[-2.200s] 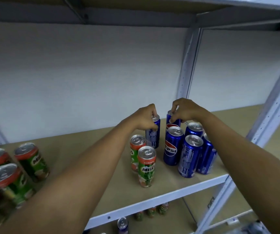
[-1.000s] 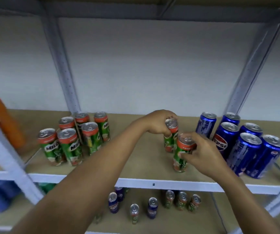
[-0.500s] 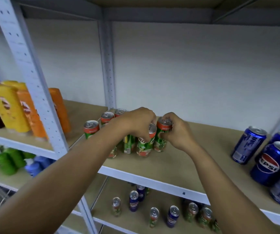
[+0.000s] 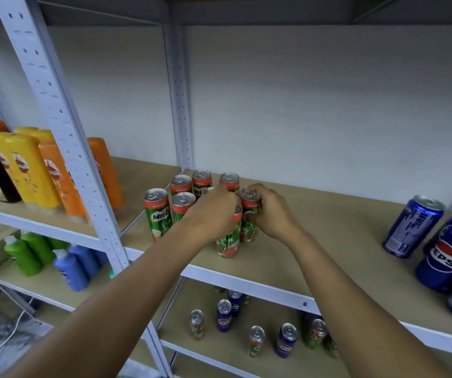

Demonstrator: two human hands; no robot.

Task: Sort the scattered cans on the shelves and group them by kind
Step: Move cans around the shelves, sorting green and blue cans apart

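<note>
On shelf board [image 4: 328, 214], left hand [image 4: 214, 214] and right hand [image 4: 271, 211] each clasp a Milo can [image 4: 229, 241].

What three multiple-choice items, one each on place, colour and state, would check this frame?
1. Where do the Pepsi cans stand?
A. right end of the shelf
B. among the Milo cans
C. beside the orange bottles

2. What colour are the Milo cans' bodies?
A. blue
B. green
C. yellow

3. What is the right hand doing?
A. hanging idle
B. pressing flat on the shelf
C. gripping a Milo can

Key: 1 A, they stand apart at the right. 2 B, green under red tops. 3 C, fingers curl over its top.
</note>
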